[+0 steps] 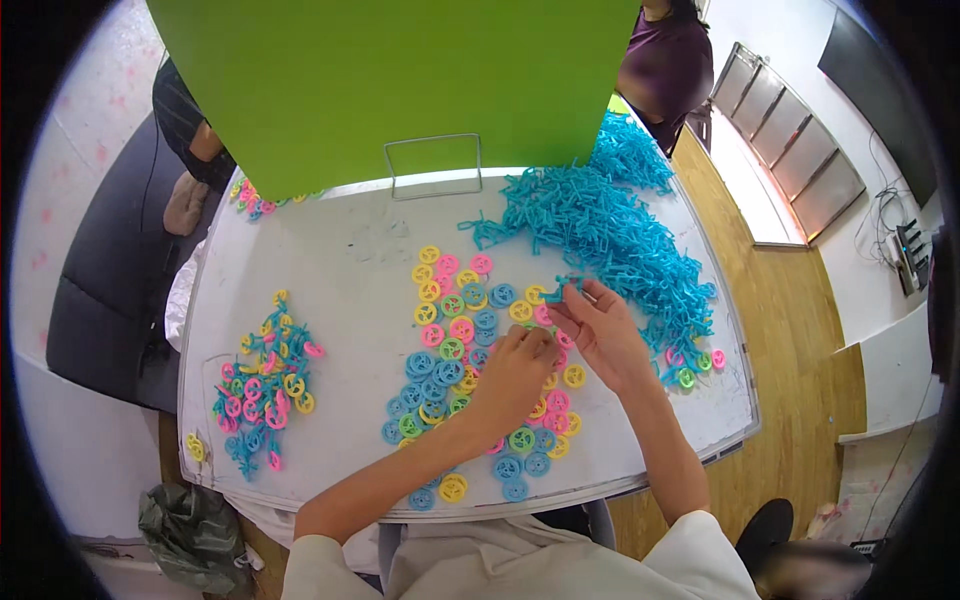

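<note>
Here, the left hand (518,368) curls over the spoked plastic wheels (447,372), any grip hidden; a brushing wrist could scatter them. Farther right, the right hand (606,325) pinches a blue plastic piece (556,294) near the blue heap (615,225); a loose pinch might drop it.

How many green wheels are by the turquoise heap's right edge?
2: the nearer green wheel, and the farther green wheel beside a pink wheel. More may be hidden under the turquoise heap.
</note>
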Tool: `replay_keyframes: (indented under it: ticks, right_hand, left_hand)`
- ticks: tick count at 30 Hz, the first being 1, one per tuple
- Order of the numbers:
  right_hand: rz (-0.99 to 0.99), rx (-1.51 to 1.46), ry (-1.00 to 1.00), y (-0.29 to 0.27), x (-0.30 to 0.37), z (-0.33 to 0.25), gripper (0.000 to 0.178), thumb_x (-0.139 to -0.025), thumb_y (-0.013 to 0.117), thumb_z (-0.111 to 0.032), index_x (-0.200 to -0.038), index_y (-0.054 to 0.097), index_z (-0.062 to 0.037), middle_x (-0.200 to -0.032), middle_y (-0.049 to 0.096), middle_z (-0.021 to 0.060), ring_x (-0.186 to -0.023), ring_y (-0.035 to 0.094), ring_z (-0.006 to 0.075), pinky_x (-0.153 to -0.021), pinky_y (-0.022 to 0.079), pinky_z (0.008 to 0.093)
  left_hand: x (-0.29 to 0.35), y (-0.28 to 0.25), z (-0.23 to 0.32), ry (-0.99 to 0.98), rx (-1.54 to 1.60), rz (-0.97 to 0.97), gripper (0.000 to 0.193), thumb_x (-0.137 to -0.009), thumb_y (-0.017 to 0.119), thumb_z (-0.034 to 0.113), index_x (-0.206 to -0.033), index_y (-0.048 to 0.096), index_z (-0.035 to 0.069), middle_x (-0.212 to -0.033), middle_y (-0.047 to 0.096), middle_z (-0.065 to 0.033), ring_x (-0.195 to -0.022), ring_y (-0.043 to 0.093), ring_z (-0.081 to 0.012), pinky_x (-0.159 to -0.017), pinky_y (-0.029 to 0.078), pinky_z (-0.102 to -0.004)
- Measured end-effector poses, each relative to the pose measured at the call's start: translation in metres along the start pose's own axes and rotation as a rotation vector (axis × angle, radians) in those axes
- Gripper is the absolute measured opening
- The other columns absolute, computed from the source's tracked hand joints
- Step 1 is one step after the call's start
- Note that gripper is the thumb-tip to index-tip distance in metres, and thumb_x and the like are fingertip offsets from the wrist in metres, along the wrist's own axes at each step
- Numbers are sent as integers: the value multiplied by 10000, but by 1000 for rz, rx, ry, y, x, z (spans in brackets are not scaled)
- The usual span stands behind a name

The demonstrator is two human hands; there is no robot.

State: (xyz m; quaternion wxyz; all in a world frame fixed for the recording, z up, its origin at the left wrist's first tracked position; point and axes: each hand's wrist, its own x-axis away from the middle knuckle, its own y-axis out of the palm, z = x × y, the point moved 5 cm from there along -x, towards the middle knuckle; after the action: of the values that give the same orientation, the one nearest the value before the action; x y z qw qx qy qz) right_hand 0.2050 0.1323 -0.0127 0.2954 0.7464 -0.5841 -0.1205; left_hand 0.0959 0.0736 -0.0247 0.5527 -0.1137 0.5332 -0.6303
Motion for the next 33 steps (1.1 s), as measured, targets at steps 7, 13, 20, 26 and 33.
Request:
replay_keyframes:
  ticks: [7,13,20,26,33]
  right_hand:
    - [85,11,41,1,8,3,185,-967,518,-189,-1080,497,-44,-1062,612,133,-911,647,209,-786,549,322]
    - [89,115,-110,-9,7,0,207,-936,570,-142,-1091,472,-45,-1081,608,177,-830,652,186,-722,560,297]
    - [117,685,-318,-1,13,-15,185,-844,618,32,-1024,590,0,-917,671,113,-818,646,133,-725,523,225]
    - [-59,1033,-505,28,21,0,175,-746,657,78,-905,659,4,-871,669,97,-809,647,184,-688,497,286]
    - [-131,1074,-461,34,28,4,197,-731,619,108,-889,661,-2,-834,657,93,-808,623,169,-714,474,281]
  left_hand:
    - [-8,-3,3,-17,-86,-67,206,-738,604,79,-942,593,52,-992,585,-102,-929,547,-251,-758,441,-363]
    - [-1,-8,7,12,-89,28,265,-711,590,40,-976,586,21,-985,568,-127,-908,564,-260,-771,448,-380]
    - [20,-50,-44,-473,570,178,250,-863,615,90,-1108,588,50,-991,586,-64,-862,596,-215,-748,513,-337]
    - [27,-64,-66,-812,1313,122,214,-918,577,123,-1105,593,19,-1046,607,-37,-949,596,-121,-812,531,-277]
    - [21,-58,-50,-834,1255,-77,221,-926,567,115,-1124,578,18,-1036,608,-60,-984,602,-130,-822,545,-298]
